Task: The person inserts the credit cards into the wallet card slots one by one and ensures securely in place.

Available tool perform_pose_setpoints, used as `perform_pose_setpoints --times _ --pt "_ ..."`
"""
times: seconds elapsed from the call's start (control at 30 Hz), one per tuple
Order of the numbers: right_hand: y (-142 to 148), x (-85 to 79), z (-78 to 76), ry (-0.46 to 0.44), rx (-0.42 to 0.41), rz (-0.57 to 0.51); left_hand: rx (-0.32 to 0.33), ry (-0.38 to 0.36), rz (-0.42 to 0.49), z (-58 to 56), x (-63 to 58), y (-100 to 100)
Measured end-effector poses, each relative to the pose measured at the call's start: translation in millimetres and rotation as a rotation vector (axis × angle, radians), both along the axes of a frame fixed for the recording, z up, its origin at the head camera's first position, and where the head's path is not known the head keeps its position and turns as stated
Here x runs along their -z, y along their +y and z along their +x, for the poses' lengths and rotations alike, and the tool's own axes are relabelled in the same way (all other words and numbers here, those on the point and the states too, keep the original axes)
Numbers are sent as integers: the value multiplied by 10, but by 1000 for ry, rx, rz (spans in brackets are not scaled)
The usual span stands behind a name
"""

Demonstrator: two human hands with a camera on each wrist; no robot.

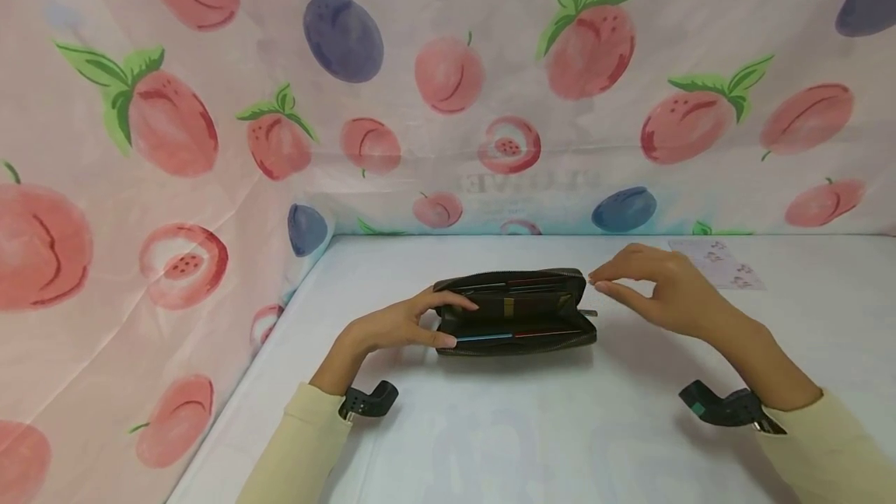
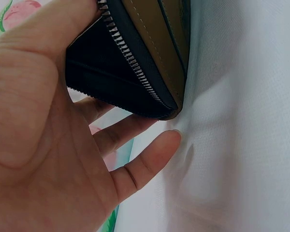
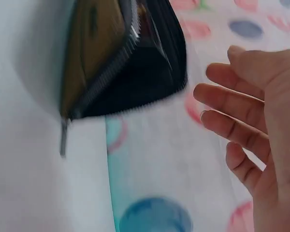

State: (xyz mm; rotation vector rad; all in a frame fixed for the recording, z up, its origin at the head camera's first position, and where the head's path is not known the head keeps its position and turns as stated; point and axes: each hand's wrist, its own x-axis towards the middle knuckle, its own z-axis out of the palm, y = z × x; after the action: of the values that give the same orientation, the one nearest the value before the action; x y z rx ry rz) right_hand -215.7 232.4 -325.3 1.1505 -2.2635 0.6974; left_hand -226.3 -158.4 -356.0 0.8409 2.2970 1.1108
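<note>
An unzipped dark wallet (image 1: pixel 509 309) stands open in the middle of the table, with cards and a small gold-coloured tab visible inside. My left hand (image 1: pixel 402 323) grips its left end, the thumb at the front edge and a finger reaching over the opening. Toothed zip edges and a brown outer side of the wallet (image 2: pixel 150 53) show in the left wrist view. Just off the wallet's right end is my right hand (image 1: pixel 661 286), its fingers loosely bent and holding nothing. A zip pull (image 3: pixel 64 137) hangs from the wallet's corner in the right wrist view.
A pale patterned card or sheet (image 1: pixel 717 263) lies on the white table (image 1: pixel 532 426) behind my right hand. Fruit-printed cloth (image 1: pixel 420 45) hangs along the back and left sides. Each wrist wears a black camera mount (image 1: pixel 371 399).
</note>
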Motion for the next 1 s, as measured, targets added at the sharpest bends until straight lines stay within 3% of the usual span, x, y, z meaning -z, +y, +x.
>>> perform_pose_setpoints --times 0.2,0.33,0.47,0.77,1.0 --pt "512 84 -158 -192 396 1 2 1 -4 2 9 1" --pt "903 211 -249 -396 548 1 -1 -1 -8 8 1 4" --pt "1234 374 -298 -526 578 23 -21 -9 -15 17 -12 4" --pt "1576 608 -297 -662 612 12 -21 -3 -16 3 0 -1" --pt "1627 822 -315 -640 627 80 -3 7 -9 -13 19 -6"
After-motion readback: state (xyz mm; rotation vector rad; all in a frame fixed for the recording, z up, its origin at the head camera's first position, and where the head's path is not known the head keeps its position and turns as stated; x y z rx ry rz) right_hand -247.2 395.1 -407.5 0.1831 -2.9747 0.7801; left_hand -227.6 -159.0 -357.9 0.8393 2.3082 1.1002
